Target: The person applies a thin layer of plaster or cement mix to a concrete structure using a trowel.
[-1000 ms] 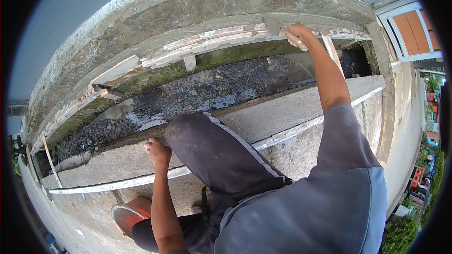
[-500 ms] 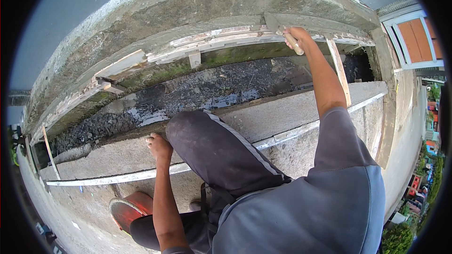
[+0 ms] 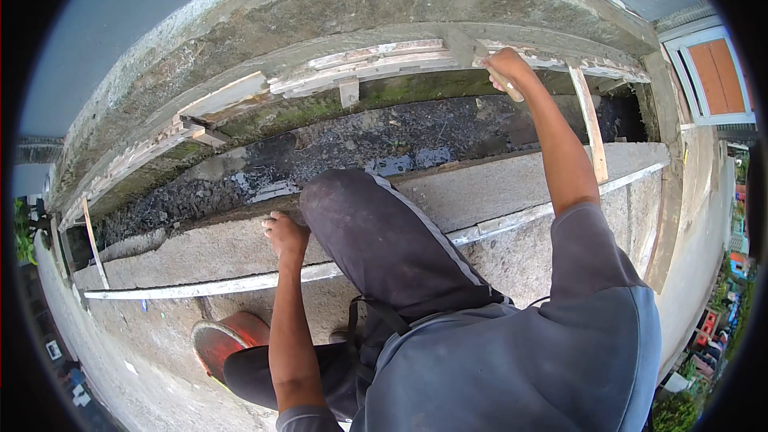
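Observation:
Across the ditch, my right hand [image 3: 510, 70] grips the wooden handle of a trowel [image 3: 506, 86]. Its flat grey blade [image 3: 461, 46] lies against the wet-looking mortar face [image 3: 408, 34], just above the whitish timber boards [image 3: 376, 65] along the far wall. Beside my bent knee [image 3: 344, 200], my left hand [image 3: 286, 234] is held with its fingers curled in, over the near concrete ledge [image 3: 216, 249]; I see nothing in it. Whether it touches the ledge I cannot tell.
Dark mud and water fill the ditch [image 3: 336, 144] below. Wooden braces [image 3: 588, 120] span it at the right and left [image 3: 94, 242]. A reddish bucket [image 3: 232, 342] stands tilted by my lower leg. A pale strip [image 3: 216, 288] edges the near ledge.
The trowel blade has slid slightly down the mortar face, turning a little with my right hand. My view has shifted, so the surroundings sit a bit further right.

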Demonstrator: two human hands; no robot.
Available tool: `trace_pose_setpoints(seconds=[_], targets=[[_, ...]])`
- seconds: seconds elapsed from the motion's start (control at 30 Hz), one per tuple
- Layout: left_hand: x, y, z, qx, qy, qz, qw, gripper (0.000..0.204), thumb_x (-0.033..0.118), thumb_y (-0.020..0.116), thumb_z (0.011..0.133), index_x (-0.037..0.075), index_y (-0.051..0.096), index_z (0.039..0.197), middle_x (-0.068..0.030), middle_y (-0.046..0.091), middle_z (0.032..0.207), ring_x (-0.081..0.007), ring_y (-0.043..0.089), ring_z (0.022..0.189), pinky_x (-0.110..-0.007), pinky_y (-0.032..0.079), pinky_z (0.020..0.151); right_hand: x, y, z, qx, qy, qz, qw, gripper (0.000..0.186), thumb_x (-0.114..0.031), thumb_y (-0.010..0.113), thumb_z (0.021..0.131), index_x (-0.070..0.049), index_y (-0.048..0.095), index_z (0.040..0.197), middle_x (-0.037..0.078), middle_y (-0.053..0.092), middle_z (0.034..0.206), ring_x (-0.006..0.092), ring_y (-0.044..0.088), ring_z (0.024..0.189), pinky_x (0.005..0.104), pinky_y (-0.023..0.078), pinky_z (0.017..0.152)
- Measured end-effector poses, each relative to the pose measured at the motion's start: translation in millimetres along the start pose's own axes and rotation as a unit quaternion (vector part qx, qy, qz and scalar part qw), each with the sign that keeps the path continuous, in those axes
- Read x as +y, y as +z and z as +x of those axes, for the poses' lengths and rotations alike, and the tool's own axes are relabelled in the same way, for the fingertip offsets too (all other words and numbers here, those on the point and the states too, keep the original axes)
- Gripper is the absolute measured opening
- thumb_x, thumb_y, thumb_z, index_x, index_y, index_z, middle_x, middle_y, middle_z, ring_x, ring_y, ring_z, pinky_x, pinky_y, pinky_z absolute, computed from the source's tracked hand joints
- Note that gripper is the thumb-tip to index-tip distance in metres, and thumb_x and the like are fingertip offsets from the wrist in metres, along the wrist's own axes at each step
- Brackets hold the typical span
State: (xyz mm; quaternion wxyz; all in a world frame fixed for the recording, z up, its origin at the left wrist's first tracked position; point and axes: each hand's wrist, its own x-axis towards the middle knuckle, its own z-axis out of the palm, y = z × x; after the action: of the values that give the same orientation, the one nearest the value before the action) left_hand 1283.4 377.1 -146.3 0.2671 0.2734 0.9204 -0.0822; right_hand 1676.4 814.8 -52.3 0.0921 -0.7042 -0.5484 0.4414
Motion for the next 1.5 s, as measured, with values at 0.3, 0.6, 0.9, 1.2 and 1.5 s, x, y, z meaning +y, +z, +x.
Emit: trace_pose_setpoints(seconds=[0.3,0.6,0.9,1.2,1.5], targets=[[-2,10,9,0.007,0.014,-0.012,1.000,0.101,0.042,0.080,0.081,-0.010,0.029,0.150,-0.0412,0.029,0.153,-0.0537,0.041,0.138,-0.049,0.046,0.110,-59,75,-3,0.205,-0.364,-0.422,0.804,0.030,-0.019,0.053,0.091,-0.003,0.076,0.101,0.024,0.073,0.106,0.0353,0.071,0.106,0.0453,0.056,0.091],[-11,14,10,0.003,0.014,0.009,1.000,0.077,0.023,0.068,0.092,-0.007,0.030,0.152,-0.0407,0.028,0.154,-0.0543,0.042,0.137,-0.048,0.045,0.111,41,-33,29,0.208,-0.152,-0.481,0.838,0.030,-0.019,0.050,0.092,-0.006,0.077,0.099,0.020,0.075,0.104,0.0339,0.071,0.105,0.0453,0.057,0.089],[-11,21,24,0.012,0.080,0.002,0.997,0.070,0.030,0.070,0.090,-0.012,0.040,0.137,-0.0430,0.045,0.136,-0.0542,0.057,0.120,-0.050,0.052,0.101,34,-2,45,0.226,-0.256,-0.478,0.809,0.026,-0.019,0.052,0.092,-0.005,0.072,0.101,0.021,0.070,0.106,0.0382,0.068,0.105,0.0479,0.056,0.089],[6,8,1,0.015,0.016,-0.006,1.000,0.086,0.030,0.070,0.087,-0.009,0.028,0.152,-0.0410,0.028,0.154,-0.0534,0.039,0.140,-0.049,0.040,0.115,-33,63,-6,0.226,-0.341,-0.432,0.804,0.024,-0.021,0.059,0.090,-0.004,0.074,0.099,0.020,0.073,0.100,0.0352,0.071,0.100,0.0459,0.058,0.084],[-11,17,1,0.030,0.003,-0.038,0.999,0.099,0.040,0.076,0.084,-0.009,0.025,0.154,-0.0400,0.025,0.156,-0.0545,0.031,0.144,-0.048,0.034,0.119,-175,291,-52,0.098,-0.526,-0.292,0.793,0.026,-0.017,0.054,0.091,-0.002,0.074,0.101,0.021,0.071,0.104,0.0362,0.070,0.100,0.0472,0.057,0.084]])
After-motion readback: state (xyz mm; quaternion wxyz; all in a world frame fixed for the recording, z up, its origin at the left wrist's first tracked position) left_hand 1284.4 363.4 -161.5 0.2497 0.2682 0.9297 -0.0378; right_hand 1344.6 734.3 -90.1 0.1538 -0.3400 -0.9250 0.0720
